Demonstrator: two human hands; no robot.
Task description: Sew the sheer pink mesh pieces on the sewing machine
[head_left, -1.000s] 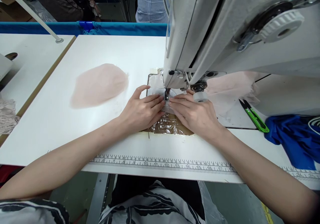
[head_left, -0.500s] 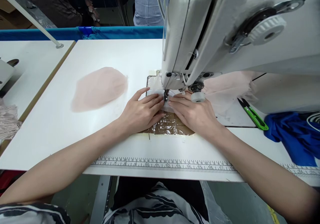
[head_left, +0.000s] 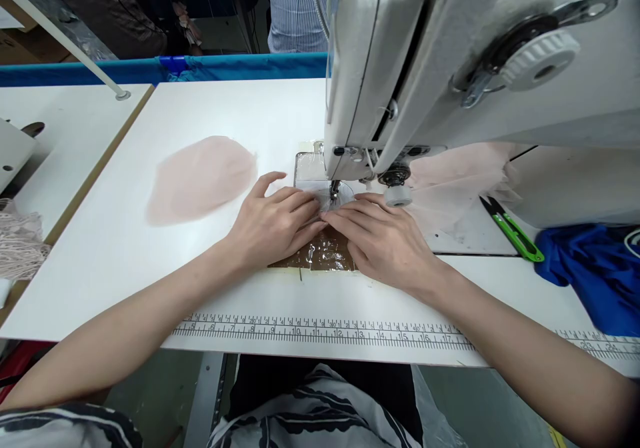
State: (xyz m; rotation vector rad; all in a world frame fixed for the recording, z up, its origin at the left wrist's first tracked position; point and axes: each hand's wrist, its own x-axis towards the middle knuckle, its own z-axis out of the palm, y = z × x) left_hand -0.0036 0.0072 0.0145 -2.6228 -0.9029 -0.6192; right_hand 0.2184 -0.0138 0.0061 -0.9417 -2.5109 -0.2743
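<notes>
A sewing machine (head_left: 370,81) stands over the white table, its presser foot (head_left: 334,191) lowered between my two hands. A small piece of thin, whitish see-through fabric (head_left: 327,198) lies at the foot, mostly covered by my fingers. My left hand (head_left: 280,225) pinches the fabric's near edge just left of the foot, index finger raised. From the right, my right hand (head_left: 383,238) holds the same edge, its fingertips touching or almost touching the left ones. Beneath both hands is a brown, shiny taped patch (head_left: 327,251).
Left lies a pale pink sheer fabric piece (head_left: 203,180); more pink fabric (head_left: 460,175) is right, behind the machine head. Green thread snips (head_left: 513,229) and blue cloth (head_left: 595,268) lie far right. A printed ruler (head_left: 320,328) runs along the front edge. Other people sit beyond the blue cloth rail (head_left: 250,66).
My right hand has slid left and toward me, its fingertips now meeting the left ones in front of the foot. My left hand has drawn slightly back, its fingers more bent.
</notes>
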